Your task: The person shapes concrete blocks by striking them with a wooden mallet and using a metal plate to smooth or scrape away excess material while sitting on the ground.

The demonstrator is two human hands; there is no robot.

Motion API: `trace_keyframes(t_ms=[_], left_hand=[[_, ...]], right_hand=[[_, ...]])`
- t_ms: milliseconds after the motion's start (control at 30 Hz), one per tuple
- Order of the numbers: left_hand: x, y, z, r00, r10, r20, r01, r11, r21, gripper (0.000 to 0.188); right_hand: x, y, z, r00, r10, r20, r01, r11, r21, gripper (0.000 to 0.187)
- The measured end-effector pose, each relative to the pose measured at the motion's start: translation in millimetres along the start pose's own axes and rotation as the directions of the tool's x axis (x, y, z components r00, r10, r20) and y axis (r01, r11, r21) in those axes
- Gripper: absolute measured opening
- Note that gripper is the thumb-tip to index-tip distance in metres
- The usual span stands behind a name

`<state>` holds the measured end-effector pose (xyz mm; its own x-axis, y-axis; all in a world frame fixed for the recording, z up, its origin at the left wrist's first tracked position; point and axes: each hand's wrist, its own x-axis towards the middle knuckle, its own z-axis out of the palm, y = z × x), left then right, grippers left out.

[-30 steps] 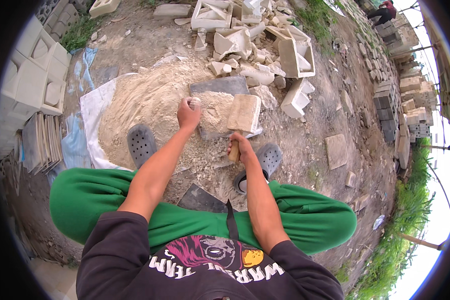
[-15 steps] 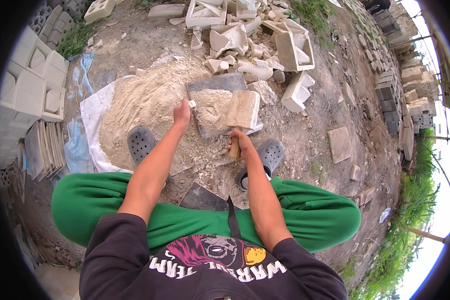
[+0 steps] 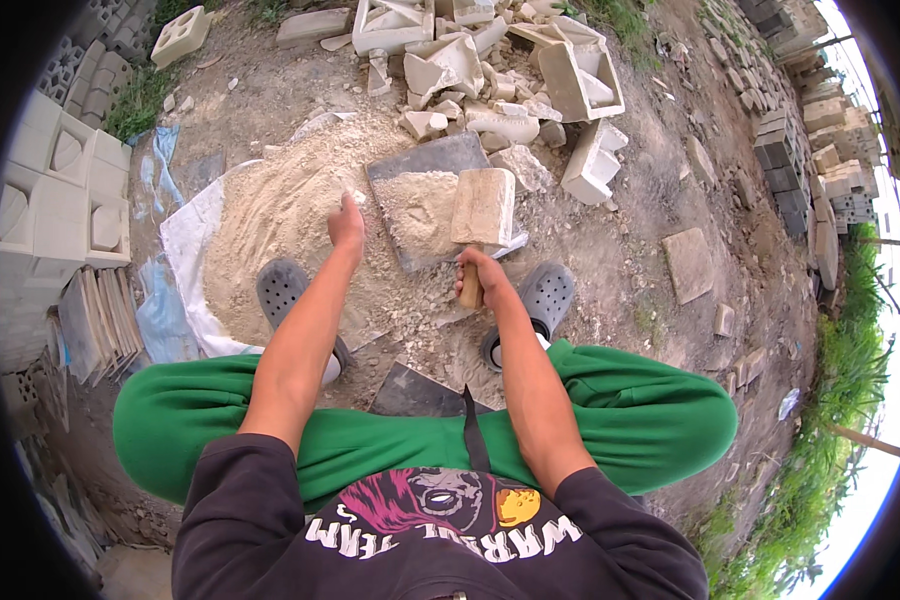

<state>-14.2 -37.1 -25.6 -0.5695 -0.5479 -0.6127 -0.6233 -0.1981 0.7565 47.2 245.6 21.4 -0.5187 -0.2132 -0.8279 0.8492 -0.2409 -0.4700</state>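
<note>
My right hand grips the short wooden handle of a tamper whose sandy rectangular block head rests on the right part of a dark grey slab. A layer of pale sand covers the slab's middle. My left hand hovers at the slab's left edge, over the sand pile. Its fingers curl away from me, so I cannot see whether they hold anything. My grey clogs stand on either side.
Broken cast blocks and hollow moulded pieces lie heaped behind the slab. Pale cast blocks and stacked thin tiles stand at the left. A white sheet lies under the sand. Flat stone tiles rest on dirt at the right.
My left hand has drawn back a little to the left, off the slab's edge toward the sand pile. The right hand and tamper have stayed in place.
</note>
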Motion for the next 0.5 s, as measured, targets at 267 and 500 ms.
trace_keyframes(t_ms=[267,500], left_hand=[[-9,-9,-12,0.900,0.417,-0.127,-0.369,0.884,0.287,0.036],[-42,2,-18,0.906,0.416,-0.077,-0.287,0.739,0.610,0.037]], right_hand=[[-18,5,30,0.951,-0.225,-0.213,0.175,0.957,-0.230,0.019],[-34,1,51,0.875,-0.439,-0.204,0.235,0.754,-0.613,0.036]])
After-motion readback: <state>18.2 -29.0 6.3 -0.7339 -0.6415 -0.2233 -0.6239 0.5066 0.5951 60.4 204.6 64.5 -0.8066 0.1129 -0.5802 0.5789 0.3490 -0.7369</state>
